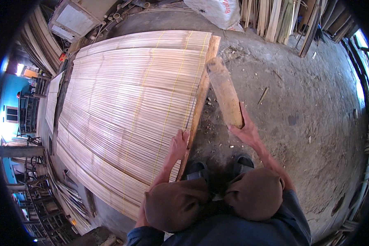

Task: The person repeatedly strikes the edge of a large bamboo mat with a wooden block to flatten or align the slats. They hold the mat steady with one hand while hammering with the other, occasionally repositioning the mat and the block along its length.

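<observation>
A wide mat of narrow pale slats point(123, 102), crossed by yellow cords, slopes away on my left. Along its right edge runs a wooden beam point(201, 98). My left hand point(179, 144) is closed in a fist at that edge, over the slat ends. From its fingers a thin dark blade-like tool point(191, 107) points away along the slat ends; its grip is hidden by the fist. In my right hand point(247, 130) is a thick, long wooden block point(225, 92), gripped at its near end. The block's far end is raised close to the beam, right of the mat.
My sandalled feet point(242, 163) are on the dusty floor point(307, 110), among wood chips. Upright slats point(274, 20) lean at the far right, beside a white sack point(215, 12). A pale cabinet-like box point(74, 20) stands far left. Long strips point(65, 201) lie along the left.
</observation>
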The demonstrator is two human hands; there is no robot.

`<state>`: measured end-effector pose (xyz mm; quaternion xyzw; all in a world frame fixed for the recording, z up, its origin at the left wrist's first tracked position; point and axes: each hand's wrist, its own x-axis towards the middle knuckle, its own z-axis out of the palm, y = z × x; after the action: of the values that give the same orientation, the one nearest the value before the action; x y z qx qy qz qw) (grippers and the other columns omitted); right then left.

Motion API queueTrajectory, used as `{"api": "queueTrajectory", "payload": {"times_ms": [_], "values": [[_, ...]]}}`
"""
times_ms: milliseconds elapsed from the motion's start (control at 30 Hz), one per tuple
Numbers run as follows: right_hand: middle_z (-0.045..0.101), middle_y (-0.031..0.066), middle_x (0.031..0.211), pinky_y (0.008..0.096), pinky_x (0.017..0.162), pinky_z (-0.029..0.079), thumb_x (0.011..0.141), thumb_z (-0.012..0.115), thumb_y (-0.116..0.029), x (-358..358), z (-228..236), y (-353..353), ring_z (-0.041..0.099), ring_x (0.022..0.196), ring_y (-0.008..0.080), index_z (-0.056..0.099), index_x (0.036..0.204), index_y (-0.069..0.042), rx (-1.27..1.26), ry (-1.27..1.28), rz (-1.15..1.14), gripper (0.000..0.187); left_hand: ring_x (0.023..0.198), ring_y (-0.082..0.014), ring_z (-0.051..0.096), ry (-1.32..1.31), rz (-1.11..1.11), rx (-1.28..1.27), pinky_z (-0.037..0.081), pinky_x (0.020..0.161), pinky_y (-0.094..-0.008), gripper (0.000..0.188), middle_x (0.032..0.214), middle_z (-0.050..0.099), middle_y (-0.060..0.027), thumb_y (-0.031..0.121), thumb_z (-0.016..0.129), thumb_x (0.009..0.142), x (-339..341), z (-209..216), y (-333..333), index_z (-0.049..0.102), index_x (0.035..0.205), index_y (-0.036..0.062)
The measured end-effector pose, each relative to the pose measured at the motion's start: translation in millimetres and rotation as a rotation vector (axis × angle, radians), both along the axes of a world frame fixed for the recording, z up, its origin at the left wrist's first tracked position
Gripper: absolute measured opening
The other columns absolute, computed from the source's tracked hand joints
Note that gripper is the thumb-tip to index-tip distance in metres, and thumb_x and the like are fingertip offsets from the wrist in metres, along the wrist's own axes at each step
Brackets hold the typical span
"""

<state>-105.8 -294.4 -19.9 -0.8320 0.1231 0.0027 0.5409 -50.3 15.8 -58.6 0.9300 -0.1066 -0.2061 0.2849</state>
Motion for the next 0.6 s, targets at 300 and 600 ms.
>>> {"api": "queueTrajectory", "payload": {"times_ms": [300,600], "values": [[0.053,0.0238,0.141,0.0415,0.103,0.05,0.079,0.075,-0.017,76.0,180.1,6.2,0.059,0.124,0.0305,0.018,0.159,-0.002,0.041,-0.662,-0.149,0.099,0.083,-0.0553,0.06,-0.203,-0.026,-0.033,0.047,0.067,-0.0594,0.042,0.08,0.062,-0.0322,0.04,0.044,0.107,-7.7,-17.2,46.4,0.052,0.102,-0.0011],[0.034,0.0232,0.15,0.0445,0.108,0.043,0.08,0.081,-0.025,86.8,132.1,2.8,0.048,0.131,0.0316,-0.005,0.16,-0.012,-0.297,-0.774,-0.164,0.118,0.114,-0.0511,0.058,0.204,0.009,0.058,0.05,0.09,-0.0553,0.055,0.121,0.056,-0.0428,0.041,0.038,0.106,6.2,15.4,28.2,0.052,0.125,-0.0086]]}}
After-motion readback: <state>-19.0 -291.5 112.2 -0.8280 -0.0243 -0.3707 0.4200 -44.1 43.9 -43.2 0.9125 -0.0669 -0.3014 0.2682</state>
